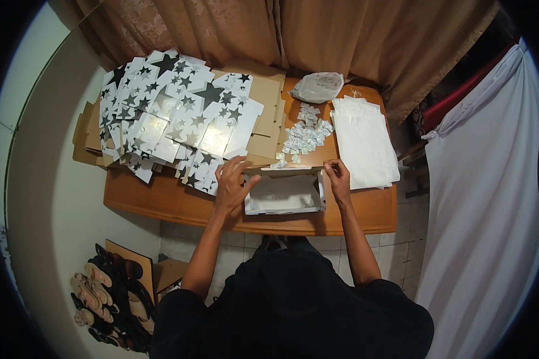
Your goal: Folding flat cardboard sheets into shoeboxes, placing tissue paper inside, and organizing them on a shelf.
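Note:
An open white cardboard box [283, 197] sits at the table's front edge, before my body. Its lid [287, 170] stands up along the far side, brown on the inside. My left hand [232, 184] is at the box's far left corner, fingers spread and thumb apart from them. At the far right corner, my right hand [338, 179] has its fingers bent and pinched on the lid's end. Just beyond the lid lies a scatter of small whitish packets [305, 136]. Inside the box only the pale bottom shows.
Flat star-printed box blanks [188, 113] are heaped on the left, with plain brown cardboard [266, 119] under them. White paper sheets [365, 143] are stacked at right. A clear plastic bag [317, 87] lies at the back. Shoes [111, 293] stand on the floor at lower left.

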